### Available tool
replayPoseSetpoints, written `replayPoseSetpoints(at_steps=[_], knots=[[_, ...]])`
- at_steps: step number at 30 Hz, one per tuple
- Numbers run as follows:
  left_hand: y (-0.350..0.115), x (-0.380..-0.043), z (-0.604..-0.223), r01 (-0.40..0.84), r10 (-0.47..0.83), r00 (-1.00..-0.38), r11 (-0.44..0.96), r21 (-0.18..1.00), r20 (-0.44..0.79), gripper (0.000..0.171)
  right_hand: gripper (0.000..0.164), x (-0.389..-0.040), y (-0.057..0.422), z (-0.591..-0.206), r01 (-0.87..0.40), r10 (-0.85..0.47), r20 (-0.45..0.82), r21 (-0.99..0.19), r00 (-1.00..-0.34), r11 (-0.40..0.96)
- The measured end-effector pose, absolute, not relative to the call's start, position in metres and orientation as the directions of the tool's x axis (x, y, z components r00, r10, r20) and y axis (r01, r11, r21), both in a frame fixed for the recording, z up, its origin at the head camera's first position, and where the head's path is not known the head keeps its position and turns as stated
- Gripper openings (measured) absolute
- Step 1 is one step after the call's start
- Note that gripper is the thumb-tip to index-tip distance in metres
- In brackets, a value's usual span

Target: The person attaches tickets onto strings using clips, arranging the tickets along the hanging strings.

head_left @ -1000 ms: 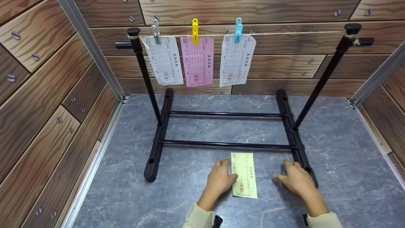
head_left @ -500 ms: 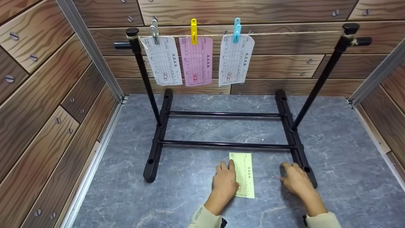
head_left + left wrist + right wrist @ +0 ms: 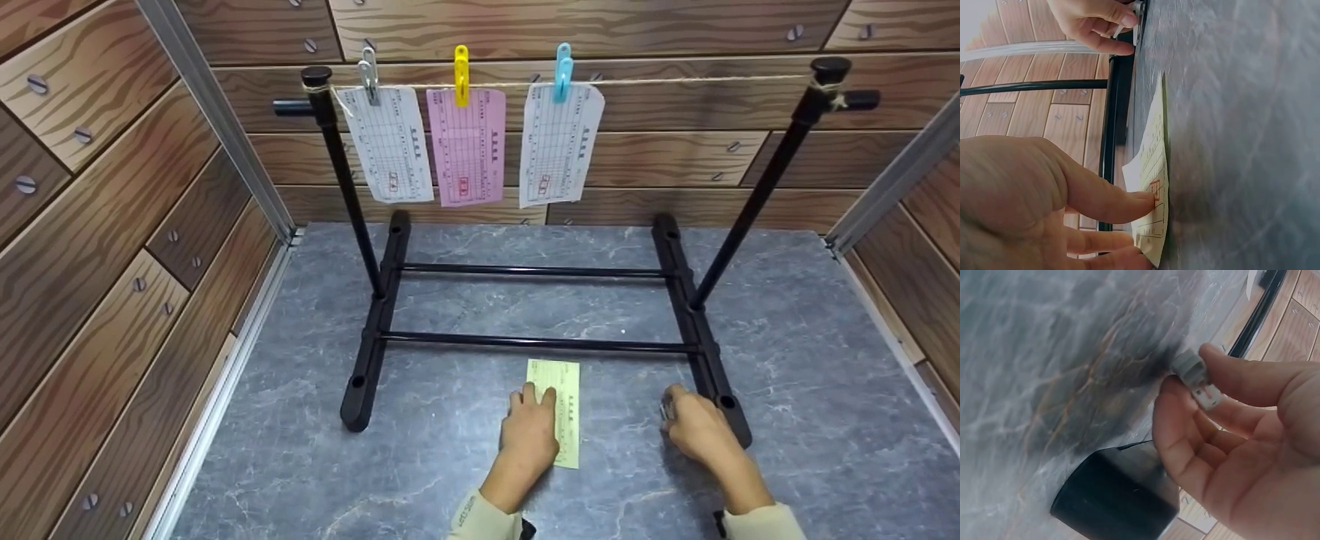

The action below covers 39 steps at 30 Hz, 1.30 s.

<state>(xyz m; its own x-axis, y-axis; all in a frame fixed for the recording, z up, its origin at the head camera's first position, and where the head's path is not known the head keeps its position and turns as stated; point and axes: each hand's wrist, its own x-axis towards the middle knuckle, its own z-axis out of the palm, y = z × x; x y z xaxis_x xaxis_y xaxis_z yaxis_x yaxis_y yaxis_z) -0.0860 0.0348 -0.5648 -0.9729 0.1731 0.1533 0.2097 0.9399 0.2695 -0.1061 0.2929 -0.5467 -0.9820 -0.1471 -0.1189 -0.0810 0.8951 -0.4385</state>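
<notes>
A pale yellow printed slip lies on the grey marbled table in front of the rack. My left hand is laid over its left side, fingers extended, covering part of it. In the left wrist view, the left thumb touches the slip beside a red stamp, with other fingertips at its near end; the paper bows up slightly. Near the rack's right foot, my right hand pinches a grey-white clothespin between thumb and curled fingers, low over the table.
A black rack spans the table, a string tied between its posts. From it hang a white slip on a clear clothespin, a pink slip on a yellow one, another white slip on a blue one. Wood-patterned walls surround the table.
My left hand has moved further over the yellow slip, and the slip has slid left along the table. My right hand has closed its fingers on a clothespin near the rack's foot.
</notes>
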Motion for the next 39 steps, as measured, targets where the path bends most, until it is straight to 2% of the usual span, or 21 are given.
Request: replayPoseSetpoints(at_steps=[6,14,22,26,31,35,39], knots=[[0.031,-0.086,-0.566,0.234,0.188,-0.968,0.913,0.333,0.165,0.067,0.031,-0.108,0.291,-0.550,-0.080,-0.146,-0.131,-0.412,-0.981,0.907],[0.023,-0.092,-0.572,0.239,0.195,-0.971,0.820,0.520,0.139,0.079,0.039,-0.109,0.292,-0.549,-0.025,-0.105,-0.176,-0.406,-0.979,0.914],[0.011,-0.094,-0.571,0.146,0.213,-0.977,0.566,0.811,0.027,0.087,0.036,-0.111,0.293,-0.549,0.037,-0.062,-0.233,-0.395,-0.970,0.918],[0.003,-0.093,-0.570,0.081,0.209,-0.978,0.441,0.894,-0.014,0.082,0.029,-0.111,0.292,-0.550,0.014,-0.086,-0.217,-0.421,-0.972,0.907],[-0.005,-0.094,-0.569,-0.002,0.191,-0.980,0.293,0.956,-0.061,0.071,0.027,-0.109,0.290,-0.550,-0.017,-0.118,-0.190,-0.462,-0.975,0.887],[-0.007,-0.095,-0.569,-0.023,0.194,-0.979,0.204,0.979,-0.063,0.064,0.028,-0.108,0.288,-0.548,-0.038,-0.140,-0.177,-0.482,-0.974,0.875],[-0.008,-0.097,-0.569,-0.011,0.215,-0.975,0.178,0.984,-0.050,0.063,0.027,-0.109,0.286,-0.543,-0.044,-0.150,-0.164,-0.518,-0.975,0.854]])
